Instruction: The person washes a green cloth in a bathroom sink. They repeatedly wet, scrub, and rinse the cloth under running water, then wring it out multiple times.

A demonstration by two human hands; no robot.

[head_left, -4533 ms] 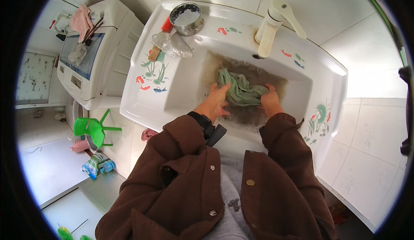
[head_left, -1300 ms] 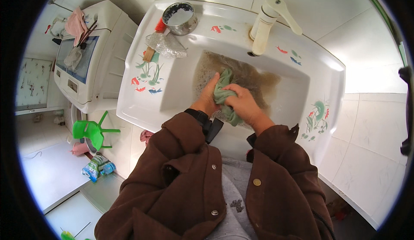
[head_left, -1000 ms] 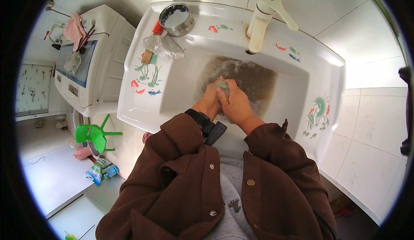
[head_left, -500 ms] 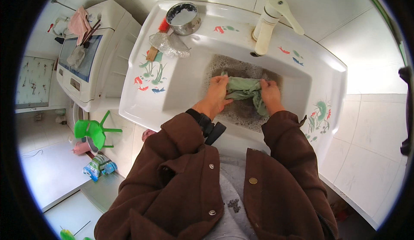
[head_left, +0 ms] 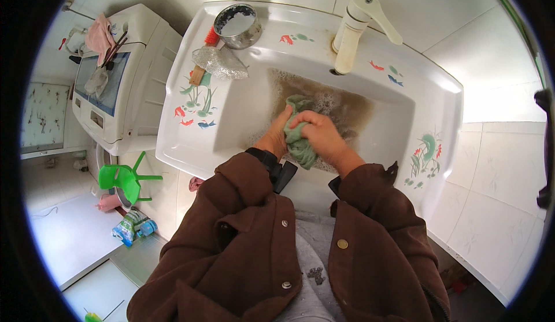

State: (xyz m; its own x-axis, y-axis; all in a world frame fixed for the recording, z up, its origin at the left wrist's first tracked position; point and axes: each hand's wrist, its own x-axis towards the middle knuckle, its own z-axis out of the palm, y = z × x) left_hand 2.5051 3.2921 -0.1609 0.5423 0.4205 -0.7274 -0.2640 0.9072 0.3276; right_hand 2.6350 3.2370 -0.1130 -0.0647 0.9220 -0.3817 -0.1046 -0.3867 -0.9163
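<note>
A wet, bunched green cloth (head_left: pixel 299 143) is held between my two hands above the sink (head_left: pixel 399 119). My left hand (head_left: pixel 276 134) grips it from the left side, its fingers partly hidden behind the cloth. My right hand (head_left: pixel 322 137) wraps over the cloth from the right, fingers curled around it. Murky brown water (head_left: pixel 358 111) with suds lies in the basin below. The cloth's lower end hangs down between my wrists.
On the sink's back left rim stand a metal bowl (head_left: pixel 238 27) with white contents, a silvery mesh cloth (head_left: pixel 221 63) and a brush (head_left: pixel 197 76). A white faucet (head_left: pixel 350 39) rises at the back. Left are a washing machine (head_left: pixel 124 85) and a green chair (head_left: pixel 122 178).
The cloth was stretched sideways between my hands; now it is bunched upright between them. My right hand has moved left, close to my left hand. More brown water shows.
</note>
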